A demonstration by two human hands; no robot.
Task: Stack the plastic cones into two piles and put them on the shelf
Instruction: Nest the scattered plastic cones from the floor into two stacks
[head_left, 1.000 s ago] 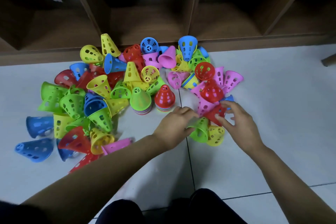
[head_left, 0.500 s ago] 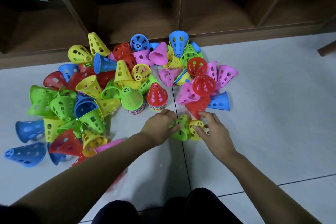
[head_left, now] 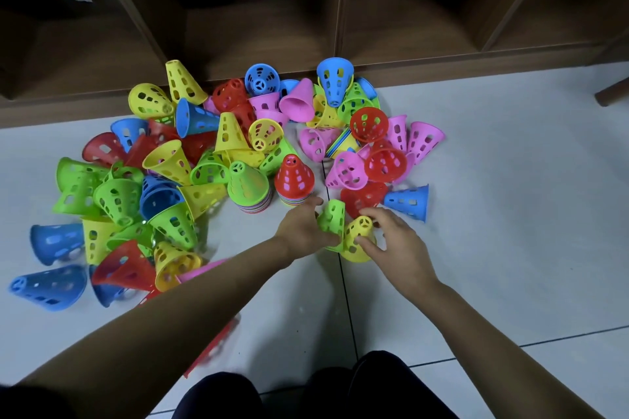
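Observation:
Several perforated plastic cones in red, yellow, green, blue and pink lie scattered on the white tiled floor. Two short stacks stand upright in the middle: one topped by a green cone (head_left: pixel 247 184), one topped by a red cone (head_left: pixel 294 178). My left hand (head_left: pixel 304 228) grips a green cone (head_left: pixel 332 217) just in front of the stacks. My right hand (head_left: pixel 396 240) holds a yellow cone (head_left: pixel 359 237) right beside it, the two cones touching. A red cone (head_left: pixel 362 198) and a blue cone (head_left: pixel 408 201) lie just beyond my right hand.
A dark wooden shelf (head_left: pixel 258 44) with open compartments runs along the back, its bottom edge right behind the heap. Bare tiles (head_left: pixel 510 214) stretch to the right. A wooden furniture leg (head_left: pixel 612 93) shows at the right edge. My knees are at the bottom.
Both hands pulled back from the red and pink cones on the right toward me, then closed on the green and yellow cones and tilted them more upright.

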